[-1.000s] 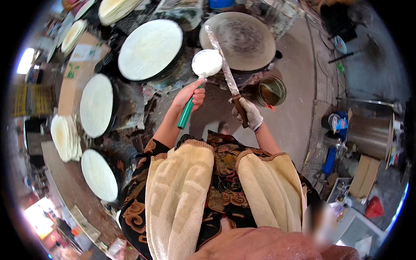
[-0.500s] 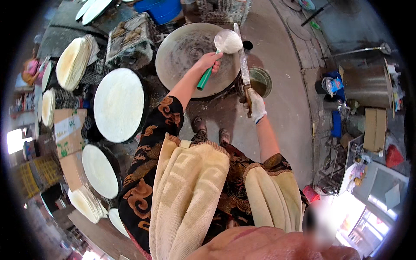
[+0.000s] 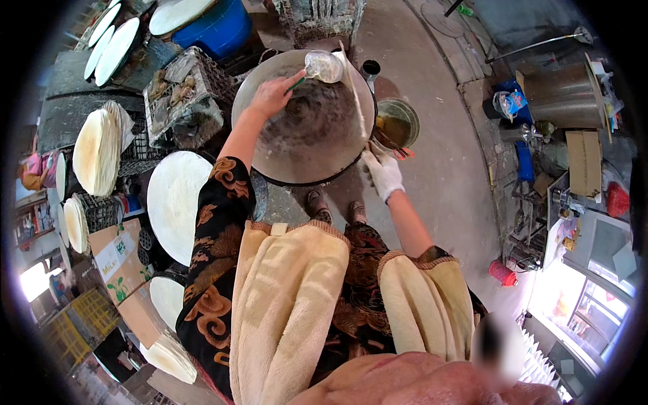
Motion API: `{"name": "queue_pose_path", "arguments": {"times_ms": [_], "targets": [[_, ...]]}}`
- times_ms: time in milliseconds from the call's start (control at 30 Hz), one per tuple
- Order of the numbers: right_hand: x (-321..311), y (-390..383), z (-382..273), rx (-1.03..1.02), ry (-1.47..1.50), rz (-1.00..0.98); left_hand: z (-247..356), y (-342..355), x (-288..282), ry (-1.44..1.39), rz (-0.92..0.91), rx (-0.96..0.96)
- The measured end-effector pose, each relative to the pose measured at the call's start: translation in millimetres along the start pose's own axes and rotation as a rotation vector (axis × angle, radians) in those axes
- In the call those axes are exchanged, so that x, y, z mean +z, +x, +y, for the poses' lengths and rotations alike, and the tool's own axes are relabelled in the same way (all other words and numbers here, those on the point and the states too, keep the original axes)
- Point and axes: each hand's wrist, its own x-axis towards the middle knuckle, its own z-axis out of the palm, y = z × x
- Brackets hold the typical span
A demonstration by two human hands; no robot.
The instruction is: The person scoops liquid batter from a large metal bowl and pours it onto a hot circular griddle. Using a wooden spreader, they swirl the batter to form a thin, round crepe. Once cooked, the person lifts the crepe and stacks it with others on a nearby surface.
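A ladle (image 3: pixel 324 66) with a green handle is in my left hand (image 3: pixel 271 96), its bowl streaked white over the far part of a large round griddle (image 3: pixel 266 145). The griddle's surface is grey with dark swirls in the middle. My right hand (image 3: pixel 383 173), in a white glove, grips the near end of a long flat spreading blade (image 3: pixel 356 94). That blade runs away from me along the griddle's right side, past its far rim. My fingers partly hide its handle.
Right of the griddle stands a round metal pail (image 3: pixel 407 115) with an orange-handled tool (image 3: pixel 403 154); a dark cup (image 3: pixel 370 67) is beyond. Large round white flatbreads (image 3: pixel 177 202) and a stack (image 3: pixel 98 152) are at left, near a crusted box (image 3: pixel 185 101) and a blue barrel (image 3: pixel 216 30).
The ladle has moved left over the griddle and no longer shows its heaped white batter. My right hand has come nearer and left with the blade. The view has shifted.
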Motion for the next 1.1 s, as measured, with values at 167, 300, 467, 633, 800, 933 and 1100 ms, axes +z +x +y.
{"name": "queue_pose_path", "arguments": {"times_ms": [167,300,467,633,800,933,1100], "targets": [[73.6,25.9,-21.0,-0.056,0.304,-0.104,-23.7,-24.3,0.7,0.058,0.173,-0.064],[72.0,20.1,-32.2,0.021,0.306,-0.17,-43.8,-49.9,-9.9,0.074,0.084,-0.35],[7.4,12.7,-13.7,0.04,0.328,0.012,-46.7,-80.8,-4.2,0.042,0.191,-0.354],[68.9,39.6,7.5,-0.067,-0.122,-0.172,-30.3,-90.1,-3.9,0.057,0.304,-0.312],[30.2,47.9,-29.3,0.083,0.036,-0.323,-17.7,-130.3,-10.7,0.069,0.263,-0.615],[-57.1,99.7,-44.0,0.014,0.144,-0.315,3.5,-156.9,2.5,0.083,0.359,-0.643],[8.2,94.8,-49.7,-0.145,-0.191,-0.591,33.3,-158.4,12.0,0.077,0.422,-0.715]]}}
